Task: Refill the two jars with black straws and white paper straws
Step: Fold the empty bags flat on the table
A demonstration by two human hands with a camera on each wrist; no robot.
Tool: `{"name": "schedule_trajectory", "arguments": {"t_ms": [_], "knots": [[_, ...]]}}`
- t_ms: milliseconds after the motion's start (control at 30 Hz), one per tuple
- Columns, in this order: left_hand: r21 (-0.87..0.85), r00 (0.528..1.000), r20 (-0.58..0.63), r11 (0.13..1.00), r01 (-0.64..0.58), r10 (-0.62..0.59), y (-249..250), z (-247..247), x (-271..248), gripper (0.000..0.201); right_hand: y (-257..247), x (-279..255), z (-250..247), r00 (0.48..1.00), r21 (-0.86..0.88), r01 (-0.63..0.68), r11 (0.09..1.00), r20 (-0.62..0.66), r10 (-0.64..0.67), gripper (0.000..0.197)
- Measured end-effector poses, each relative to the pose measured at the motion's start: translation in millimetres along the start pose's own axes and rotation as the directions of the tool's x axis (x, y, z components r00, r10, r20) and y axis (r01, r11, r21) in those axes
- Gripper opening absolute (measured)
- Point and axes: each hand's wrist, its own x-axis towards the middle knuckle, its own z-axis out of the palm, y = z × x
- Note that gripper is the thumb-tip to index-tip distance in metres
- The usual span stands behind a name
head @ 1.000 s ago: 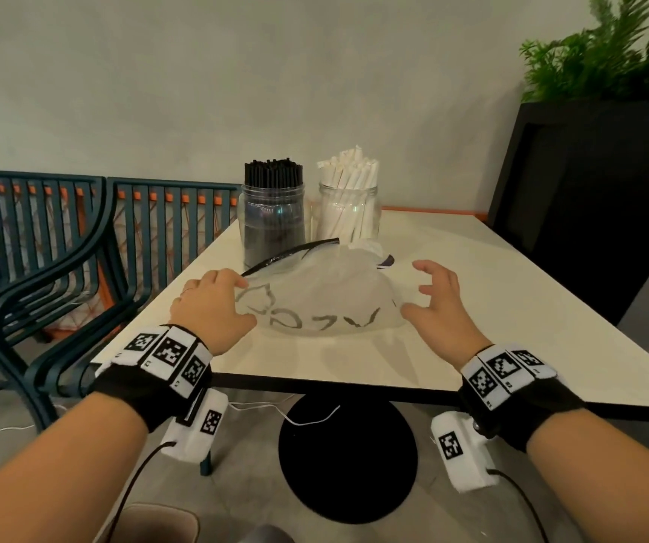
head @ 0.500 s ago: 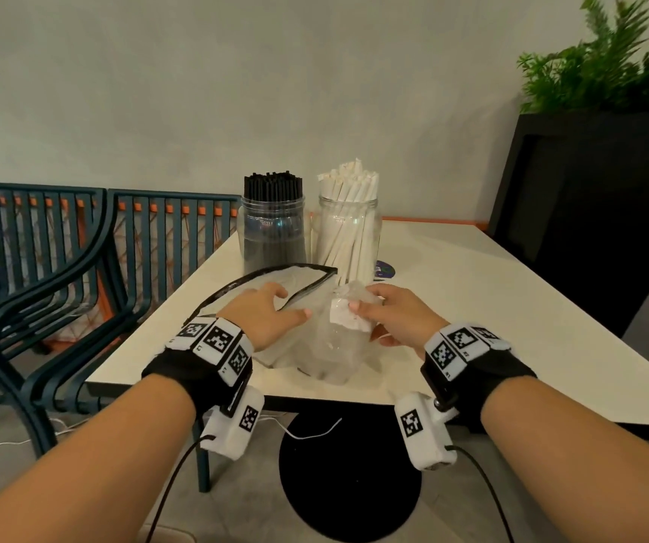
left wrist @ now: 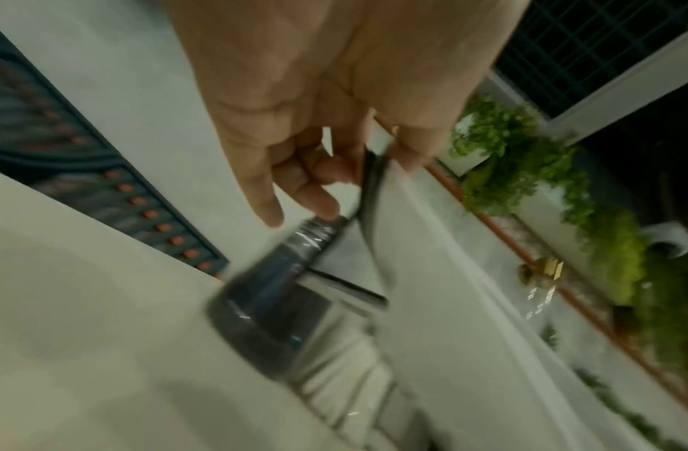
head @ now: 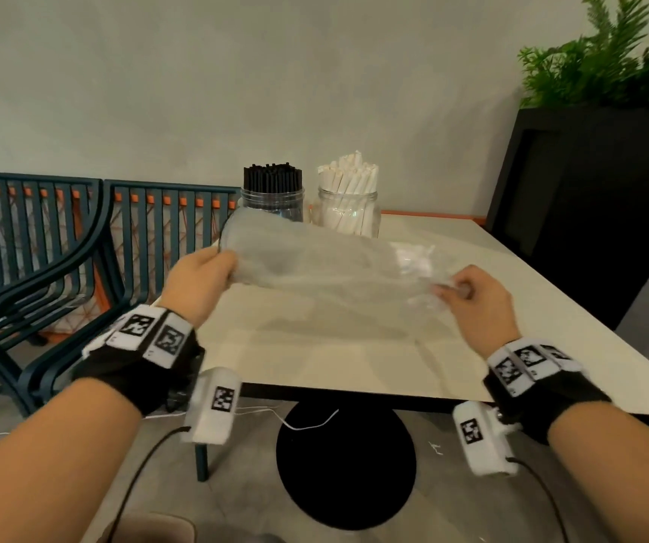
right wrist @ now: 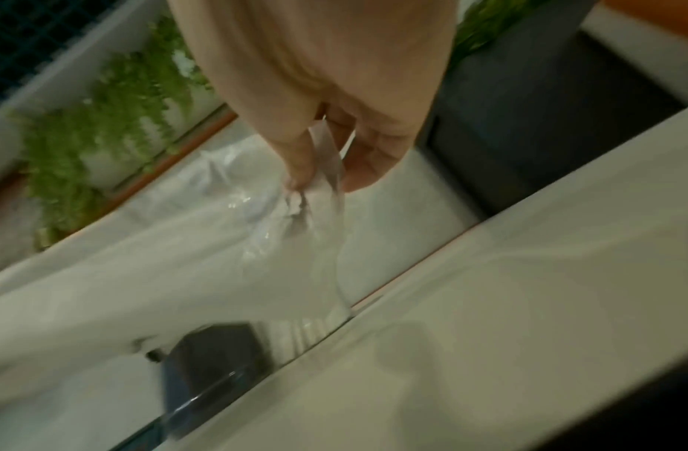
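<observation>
Two glass jars stand at the table's far edge. One jar (head: 272, 201) is packed with black straws (head: 273, 177), the other jar (head: 348, 213) with white paper straws (head: 350, 174). Between my hands a clear plastic bag (head: 327, 264) is stretched out above the table. My left hand (head: 201, 274) pinches its black-edged end (left wrist: 371, 180). My right hand (head: 468, 293) pinches the crumpled opposite end (right wrist: 296, 201). The bag looks empty and blurs in the wrist views. The black-straw jar (left wrist: 265, 308) shows blurred below my left hand.
The beige table (head: 354, 358) sits on a black round pedestal base (head: 346, 464). Dark teal slatted chairs (head: 60, 248) stand to the left. A black planter (head: 597, 205) with green ferns (head: 605, 60) stands at the right. A wall runs behind the jars.
Both hands have lifted the bag off the table and pulled it apart sideways, so it now hangs taut in front of the jars. The left hand moved up and left, the right hand right.
</observation>
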Motion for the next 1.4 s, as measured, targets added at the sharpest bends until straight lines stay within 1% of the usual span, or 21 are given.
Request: {"name": "schedule_trajectory", "arguments": {"t_ms": [67,133,200,233,300,367,400,433,500,567,633,700,833,900,967,1033,1100,1167,1233,1300,1400], "knots": [[0.238,0.994,0.101,0.971,0.019,-0.044,-21.9,-15.2,-1.9,0.024,15.0,3.2,-17.9,0.991,-0.166,-0.082,0.983,0.095,0.098,0.017],[0.485,0.981,0.16,0.874,0.017,-0.107,-39.7,-16.1,-6.1,0.018,18.0,0.3,-21.4,0.932,-0.398,-0.053,0.916,0.309,0.189,0.02],[0.559,0.99,0.103,0.829,0.022,-0.096,-46.4,-9.1,-12.6,0.051,13.0,-4.2,-19.3,0.889,-0.541,0.02,0.841,0.395,0.233,0.051],[0.541,0.998,0.055,0.841,-0.002,-0.033,-45.8,-5.4,-15.0,0.066,3.5,-6.4,-18.2,0.909,-0.552,0.045,0.833,0.369,0.194,0.064],[0.485,0.978,-0.009,0.856,-0.178,0.208,-36.9,4.5,-19.2,0.071,-22.3,-11.0,-12.2,0.951,-0.494,0.168,0.853,0.308,-0.009,0.071],[0.451,0.901,0.067,0.793,-0.41,0.428,-28.0,21.4,-21.6,0.059,-45.0,-14.7,2.4,0.911,-0.438,0.379,0.815,0.331,-0.245,0.067],[0.424,0.878,0.178,0.771,-0.475,0.444,-25.1,32.4,-23.5,0.054,-54.8,-16.3,12.4,0.861,-0.431,0.479,0.765,0.401,-0.313,0.067],[0.407,0.87,0.307,0.773,-0.487,0.386,-25.5,43.9,-25.3,0.052,-61.4,-17.1,24.0,0.802,-0.425,0.554,0.716,0.502,-0.323,0.071],[0.502,0.84,0.535,0.764,-0.405,0.093,-36.1,63.1,-29.3,0.062,-64.6,-16.8,46.4,0.681,-0.433,0.623,0.652,0.71,-0.179,0.089],[0.661,0.808,0.57,0.667,-0.345,-0.146,-50.7,71.9,-34.3,0.077,-58.5,-10.0,59.5,0.597,-0.51,0.585,0.631,0.797,0.09,0.11],[0.695,0.828,0.531,0.651,-0.305,-0.178,-59.7,69.1,-38.6,0.082,-49.3,-2.8,63.3,0.538,-0.575,0.515,0.636,0.794,0.282,0.126],[0.692,0.842,0.513,0.661,-0.29,-0.167,-62.6,60.4,-41.3,0.089,-43.5,1.3,62.1,0.49,-0.584,0.461,0.669,0.795,0.356,0.131],[0.673,0.835,0.523,0.683,-0.283,-0.169,-62.3,44.9,-47.7,0.11,-47.0,2.1,58.6,0.421,-0.582,0.409,0.703,0.804,0.42,0.095],[0.653,0.85,0.505,0.711,-0.263,-0.149,-62.3,41.0,-50.4,0.114,-47.5,1.4,59.2,0.459,-0.555,0.403,0.728,0.811,0.364,0.05],[0.637,0.869,0.474,0.738,-0.225,-0.144,-60.5,39.6,-52.1,0.115,-48.5,-2.4,57.1,0.551,-0.438,0.315,0.842,0.807,0.214,0.006],[0.52,0.876,0.458,0.844,-0.128,-0.149,-54.2,42.2,-53.0,0.115,-51.2,-7.6,58.0,0.687,-0.167,0.015,0.986,0.718,0.111,0.019],[0.175,0.871,0.477,0.984,0.041,-0.121,-41.8,49.6,-56.0,0.115,-65.0,-18.0,60.8,0.816,0.258,-0.301,0.918,0.568,0.107,0.013],[-0.215,0.852,0.521,0.958,0.192,-0.054,-24.2,59.6,-64.7,0.104,-80.2,-31.9,66.7,0.872,0.559,-0.4,0.726,0.476,0.113,0.013],[-0.465,0.808,0.587,0.839,0.282,0.054,-5.9,65.8,-69.8,0.083,-90.2,-48.0,74.0,0.895,0.598,-0.317,0.736,0.445,0.024,0.021],[-0.593,0.809,0.582,0.724,0.354,0.082,9.9,65.0,-70.8,0.062,-87.4,-62.0,80.0,0.868,0.43,-0.069,0.9,0.471,-0.158,0.023],[-0.582,0.852,0.523,0.742,0.333,0.028,11.1,61.6,-66.4,0.041,-77.0,-66.4,71.4,0.773,0.12,0.303,0.945,0.549,-0.317,0.014]]}}
